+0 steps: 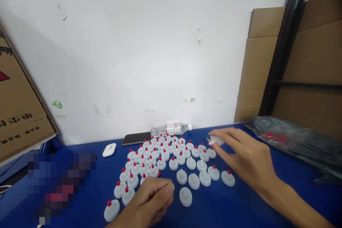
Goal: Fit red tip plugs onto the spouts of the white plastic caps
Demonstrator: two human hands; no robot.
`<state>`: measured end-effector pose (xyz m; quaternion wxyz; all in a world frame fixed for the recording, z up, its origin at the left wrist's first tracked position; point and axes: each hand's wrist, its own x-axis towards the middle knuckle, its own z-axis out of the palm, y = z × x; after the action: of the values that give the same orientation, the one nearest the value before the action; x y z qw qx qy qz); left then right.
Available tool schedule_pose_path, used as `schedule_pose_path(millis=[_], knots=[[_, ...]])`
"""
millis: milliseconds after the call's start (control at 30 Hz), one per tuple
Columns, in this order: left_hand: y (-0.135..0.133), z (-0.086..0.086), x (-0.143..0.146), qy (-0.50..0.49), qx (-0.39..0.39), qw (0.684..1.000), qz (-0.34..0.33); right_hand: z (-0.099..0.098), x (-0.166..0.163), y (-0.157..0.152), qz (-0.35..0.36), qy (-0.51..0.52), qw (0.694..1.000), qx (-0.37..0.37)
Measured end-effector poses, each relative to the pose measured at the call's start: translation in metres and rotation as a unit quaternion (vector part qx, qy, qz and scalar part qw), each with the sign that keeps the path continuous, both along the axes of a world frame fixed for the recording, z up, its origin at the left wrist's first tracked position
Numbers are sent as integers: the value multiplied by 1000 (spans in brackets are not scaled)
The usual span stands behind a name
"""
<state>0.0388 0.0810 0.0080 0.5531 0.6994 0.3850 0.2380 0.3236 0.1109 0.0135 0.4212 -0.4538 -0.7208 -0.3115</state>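
Note:
Many round, translucent white plastic caps stand on the blue tabletop, most with a small red tip on the nozzle, such as the red-tipped cap [111,211] at the front left. Several lack the red tip, among them the plain cap [185,197] just right of my left hand [151,199]. That hand is closed in a fist low in the middle; whatever it may hold is hidden. A small red tip [159,174] shows just beyond its knuckles. My right hand [247,155] pinches another white cap [217,140] between thumb and fingers, raised over the right end of the group.
Behind the caps lie a clear plastic bottle [172,129] on its side, a dark phone [136,138] and a white earbud case [109,150]. A dark plastic bag [278,142] with red pieces is at right. Cardboard boxes [21,103] flank the table; a blurred patch covers the left.

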Motion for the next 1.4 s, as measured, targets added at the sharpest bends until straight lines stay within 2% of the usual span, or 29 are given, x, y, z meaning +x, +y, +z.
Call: schedule_pose_path(millis=[33, 100, 167, 233, 367, 467, 633, 800, 933, 1000, 1033, 1133, 1200, 1333, 1400], knots=[[1, 0, -2, 53, 86, 995, 22, 1, 6, 4, -28, -3, 999, -24], [2, -2, -4, 173, 245, 953, 38, -1, 11, 9, -73, -6, 995, -73], [4, -7, -6, 264, 320, 910, 12, -4, 11, 10, -113, 1, 986, -124], [5, -12, -8, 309, 340, 888, -13, -7, 9, 9, -143, 16, 975, -170], [8, -20, -7, 333, 372, 866, -31, -10, 12, 9, -176, 12, 952, -251], [9, -20, -5, 339, 392, 854, -44, -9, 16, 11, -173, -10, 937, -302], [8, -15, -2, 367, 389, 843, -55, -10, 14, 11, -178, -30, 896, -406], [10, -15, -2, 371, 380, 846, -48, -12, 8, 12, -174, -27, 883, -435], [9, -17, -4, 371, 382, 846, -35, -4, 15, 14, -204, -11, 879, -430], [9, -17, -5, 369, 380, 848, -35, 1, 26, 14, -185, 9, 873, -452], [9, -17, -5, 368, 379, 849, -35, 4, 32, 14, -148, 22, 861, -486], [9, -16, -6, 368, 375, 850, -35, 6, 50, 11, 4, 63, 787, -613], [9, -16, -6, 365, 378, 850, -34, 3, 57, 11, 51, 59, 764, -641], [8, -17, -6, 361, 380, 851, -35, -8, 60, 14, 77, 37, 779, -621], [8, -18, -7, 357, 385, 850, -34, -12, 60, 14, 103, 30, 777, -621]])
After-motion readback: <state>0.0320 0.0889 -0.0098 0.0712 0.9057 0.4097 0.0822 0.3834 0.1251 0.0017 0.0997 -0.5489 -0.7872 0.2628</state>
